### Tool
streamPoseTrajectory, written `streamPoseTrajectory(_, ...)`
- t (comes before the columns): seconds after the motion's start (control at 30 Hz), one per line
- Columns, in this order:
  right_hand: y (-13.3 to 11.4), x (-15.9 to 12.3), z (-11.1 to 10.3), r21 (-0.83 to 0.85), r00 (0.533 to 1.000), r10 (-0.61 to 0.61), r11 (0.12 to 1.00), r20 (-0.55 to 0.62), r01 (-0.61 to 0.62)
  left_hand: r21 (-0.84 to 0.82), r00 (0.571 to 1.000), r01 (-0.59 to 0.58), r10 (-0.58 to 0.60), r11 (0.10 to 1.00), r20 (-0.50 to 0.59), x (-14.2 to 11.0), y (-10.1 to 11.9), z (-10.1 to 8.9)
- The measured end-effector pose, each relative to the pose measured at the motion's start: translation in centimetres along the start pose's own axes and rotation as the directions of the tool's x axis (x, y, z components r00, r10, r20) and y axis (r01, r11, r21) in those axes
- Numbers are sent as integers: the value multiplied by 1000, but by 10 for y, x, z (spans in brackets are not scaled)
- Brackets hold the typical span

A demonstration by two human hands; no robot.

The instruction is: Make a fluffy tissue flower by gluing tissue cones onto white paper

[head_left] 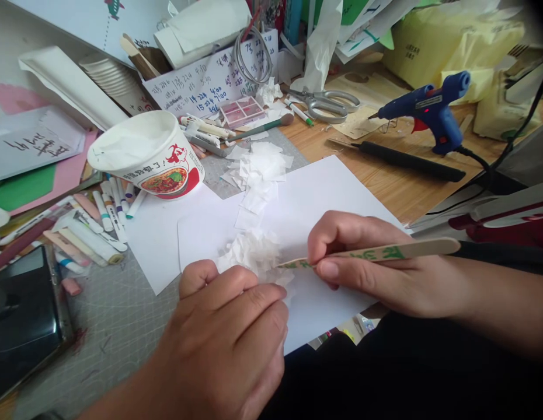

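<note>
My left hand (232,344) is closed, its fingers curled at the near side of a ruffled bundle of white tissue paper (249,251) and seemingly gripping its base. The fingertips are partly hidden. In my right hand (363,262), a flat wooden craft stick (424,248) with green print is pinched between thumb and fingers. The stick's left tip touches or nearly touches the bundle's right side. Beyond it, loose squares of white tissue (263,166) lie heaped and overlapping. Under both hands are white paper sheets (328,189).
A paper noodle bowl (151,160) and scattered markers (107,210) stand left on a grey cutting mat (122,332). A black glossy device (24,321) lies near left. Scissors (328,106), a blue glue gun (435,111) with cord and a black-handled tool (407,158) are at right.
</note>
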State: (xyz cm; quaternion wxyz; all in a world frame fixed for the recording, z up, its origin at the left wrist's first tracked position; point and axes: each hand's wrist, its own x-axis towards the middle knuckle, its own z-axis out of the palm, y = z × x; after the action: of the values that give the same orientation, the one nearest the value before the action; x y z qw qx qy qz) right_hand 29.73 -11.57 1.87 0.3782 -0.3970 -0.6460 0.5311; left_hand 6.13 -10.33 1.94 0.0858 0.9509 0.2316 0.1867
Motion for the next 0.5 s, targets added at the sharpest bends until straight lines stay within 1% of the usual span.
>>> streamPoseTrajectory(0.07,0,3,1,-31,998,6,1000,59,-5,-14,1000,-16,16,1000,-12,0,0,1)
streamPoseTrajectory(0.1,0,4,1,-55,998,7,998,59,-4,-21,999,-27,26,999,-23,0,-1,1)
streamPoseTrajectory(0.17,0,7,1,-95,1000,-8,995,23,10,-25,999,-32,32,999,-28,0,-1,1)
streamPoseTrajectory(0.23,1,10,0,-117,999,-20,993,-28,16,-21,1000,-27,27,999,-7,0,-1,1)
streamPoseTrajectory(0.3,2,12,0,-123,999,-14,992,-51,7,-17,1000,-27,27,999,14,0,-1,1)
streamPoseTrajectory(0.37,4,11,-1,-109,998,7,994,-58,-13,-14,999,-31,32,999,21,0,-1,0)
streamPoseTrajectory(0.43,5,10,-5,-57,997,15,998,-77,-20,-11,999,-34,34,999,-1,1,0,1)
streamPoseTrajectory(0.5,6,10,-13,24,988,-35,999,-150,39,3,997,-40,41,999,-65,1,-1,3)
